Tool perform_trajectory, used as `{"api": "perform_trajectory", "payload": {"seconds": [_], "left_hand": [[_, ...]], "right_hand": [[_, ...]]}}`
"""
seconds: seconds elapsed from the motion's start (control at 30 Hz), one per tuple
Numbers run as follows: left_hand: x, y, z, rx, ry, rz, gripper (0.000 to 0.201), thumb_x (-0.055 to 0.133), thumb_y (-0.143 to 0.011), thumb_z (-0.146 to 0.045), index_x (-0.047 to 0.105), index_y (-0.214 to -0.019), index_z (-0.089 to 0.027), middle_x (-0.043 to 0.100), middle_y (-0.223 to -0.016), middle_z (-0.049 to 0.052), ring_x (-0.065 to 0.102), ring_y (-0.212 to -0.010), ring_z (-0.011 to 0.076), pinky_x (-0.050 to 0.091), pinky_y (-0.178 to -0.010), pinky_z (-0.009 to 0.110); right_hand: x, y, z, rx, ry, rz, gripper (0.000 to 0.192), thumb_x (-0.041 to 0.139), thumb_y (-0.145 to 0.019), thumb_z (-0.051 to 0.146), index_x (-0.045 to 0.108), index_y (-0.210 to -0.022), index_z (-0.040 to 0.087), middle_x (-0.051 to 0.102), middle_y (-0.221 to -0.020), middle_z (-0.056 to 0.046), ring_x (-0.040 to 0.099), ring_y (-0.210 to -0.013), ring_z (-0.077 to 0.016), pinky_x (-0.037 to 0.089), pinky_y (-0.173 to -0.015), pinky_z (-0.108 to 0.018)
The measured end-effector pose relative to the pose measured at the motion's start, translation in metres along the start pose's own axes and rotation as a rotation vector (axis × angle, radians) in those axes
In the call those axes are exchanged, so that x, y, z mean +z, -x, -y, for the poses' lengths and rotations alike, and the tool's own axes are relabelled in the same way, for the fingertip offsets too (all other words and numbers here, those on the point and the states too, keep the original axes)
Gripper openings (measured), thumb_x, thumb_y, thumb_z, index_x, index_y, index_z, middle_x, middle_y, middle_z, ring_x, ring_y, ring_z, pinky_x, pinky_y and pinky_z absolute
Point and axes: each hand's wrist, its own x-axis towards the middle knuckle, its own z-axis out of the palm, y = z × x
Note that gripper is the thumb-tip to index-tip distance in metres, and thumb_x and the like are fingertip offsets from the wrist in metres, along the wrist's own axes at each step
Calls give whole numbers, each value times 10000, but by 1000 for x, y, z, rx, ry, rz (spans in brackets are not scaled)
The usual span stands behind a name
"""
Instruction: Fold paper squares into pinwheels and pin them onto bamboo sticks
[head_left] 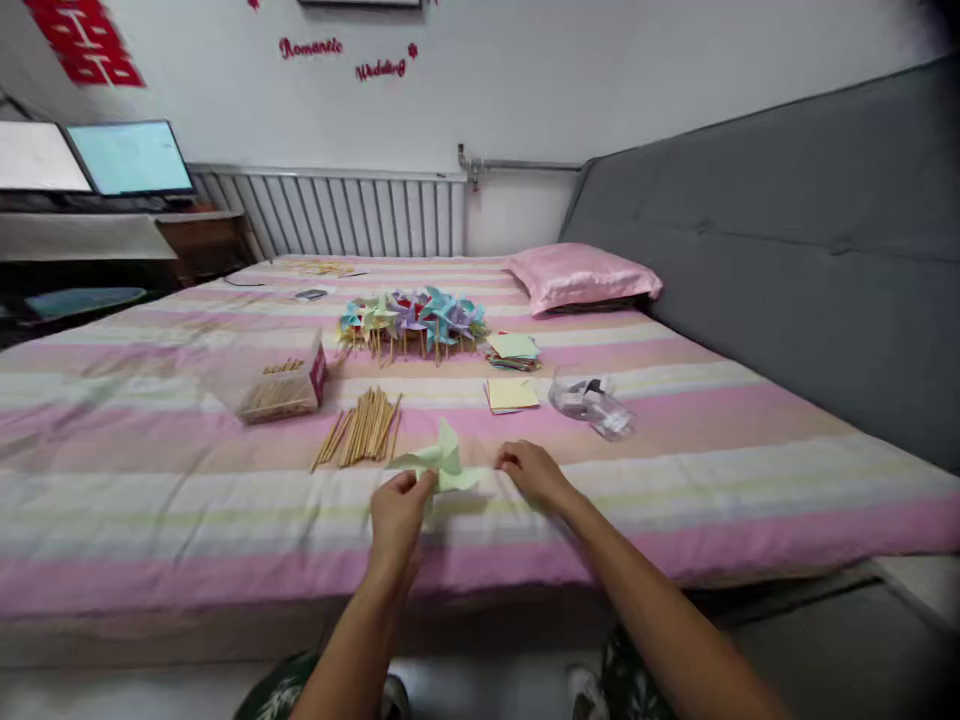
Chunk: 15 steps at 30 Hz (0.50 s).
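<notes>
My left hand [403,510] pinches a pale green paper pinwheel [450,462] near its middle, with the blades spread out above the bed's front edge. To its right, my right hand [531,472] is closed, thumb and fingertips together; whatever is between them, if anything, is too small to make out. Beyond the pinwheel lies a bundle of thin wooden sticks [367,428]. A small stack of pale yellow paper squares [512,394] sits past my right hand, and a clear plastic container [592,403] with small dark and white items lies to the right.
Finished pinwheels on sticks [412,318] in blue, purple and green stand grouped farther back. A clear box of sticks [281,392] lies left, and a second paper stack [513,350] behind the first. A pink pillow [581,275] rests by the grey headboard [787,220].
</notes>
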Motion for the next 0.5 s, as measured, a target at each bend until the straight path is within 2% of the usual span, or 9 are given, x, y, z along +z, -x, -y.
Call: {"api": "perform_trajectory", "payload": {"seconds": [0.2,0.37,0.5], "left_hand": [[0,-1,3,-34,75,23,244,700,-556,-322,523,-517,-158,418,-484,-65,375,-512,87,258,-494,217],[1,-1,4,-60,138,41,246,722,-529,-326,554,-534,-146,479,-486,-55,400,-491,86,271,-489,212],[1,-1,5,-67,146,42,254,732,-529,-323,549,-533,-147,474,-475,-59,399,-483,83,267,-482,208]], "right_hand": [[0,-1,1,3,-20,-5,267,443,-779,95,673,-866,199,675,-917,-46,590,-879,-165,408,-798,-258],[-7,5,4,5,-32,-18,276,465,-786,125,634,-993,195,689,-910,-46,614,-839,-164,431,-748,-251],[-11,8,9,41,-7,-46,212,492,-792,180,645,-939,169,691,-890,-66,615,-825,-175,426,-730,-255]]}}
